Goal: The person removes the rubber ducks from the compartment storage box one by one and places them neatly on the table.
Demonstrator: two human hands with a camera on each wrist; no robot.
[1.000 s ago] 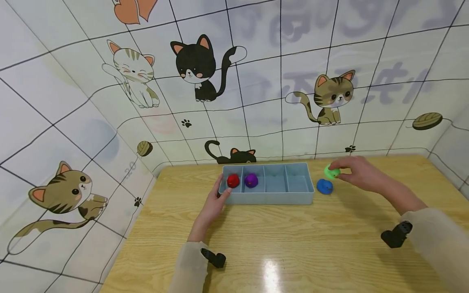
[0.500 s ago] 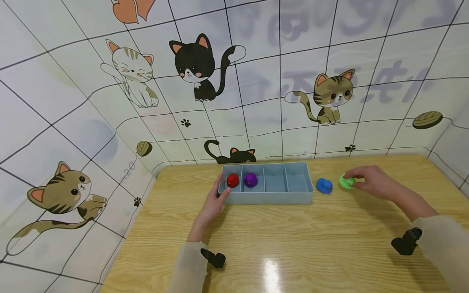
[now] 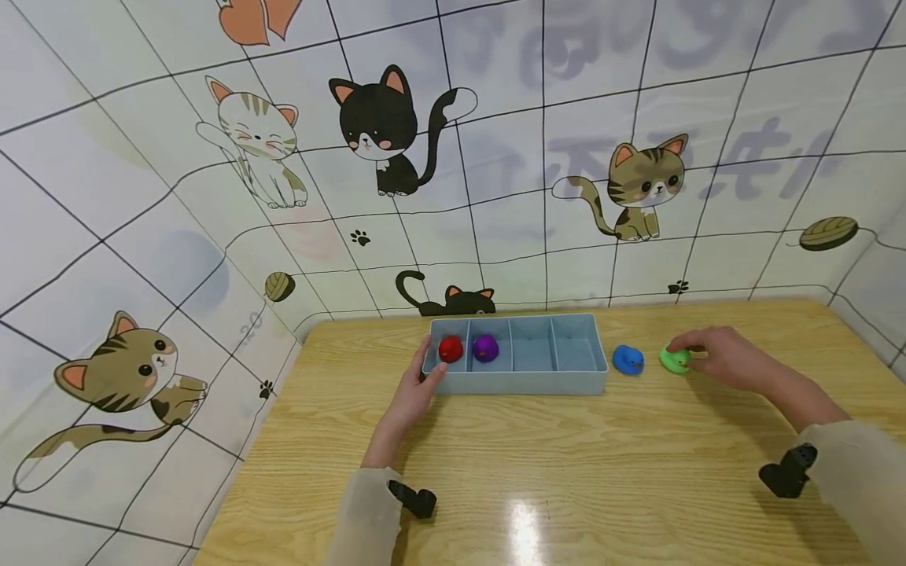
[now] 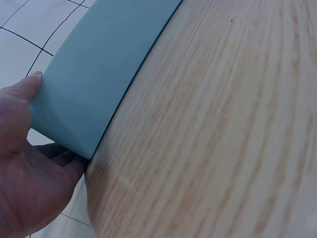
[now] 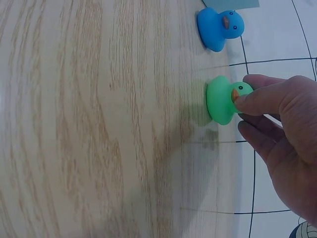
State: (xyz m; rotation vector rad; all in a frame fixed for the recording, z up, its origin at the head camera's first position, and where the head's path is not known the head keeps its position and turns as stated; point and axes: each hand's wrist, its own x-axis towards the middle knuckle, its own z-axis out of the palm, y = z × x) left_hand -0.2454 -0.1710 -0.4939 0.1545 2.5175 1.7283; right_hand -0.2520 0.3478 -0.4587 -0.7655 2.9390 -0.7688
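A light blue box (image 3: 524,383) with a row of compartments stands at the back of the table. My left hand (image 3: 413,391) holds its left end, thumb at the front rim and fingers round the side; in the left wrist view the hand (image 4: 34,163) grips the box's corner. A red rubber duck (image 3: 451,348) sits in the leftmost compartment, a purple rubber duck (image 3: 485,348) in the one beside it. Right of the box, my right hand (image 3: 729,359) pinches a green rubber duck (image 5: 220,100) by its head. The duck's base is at the tabletop.
A blue rubber duck (image 3: 627,360) rests on the wooden table (image 3: 481,464) between the box and the green duck. Behind the table rises a wall covering (image 3: 510,236) with cat drawings and grid lines.
My right hand has carried the green duck rightward and toward me, from behind the blue duck to its right side. The left hand and the box stay put.
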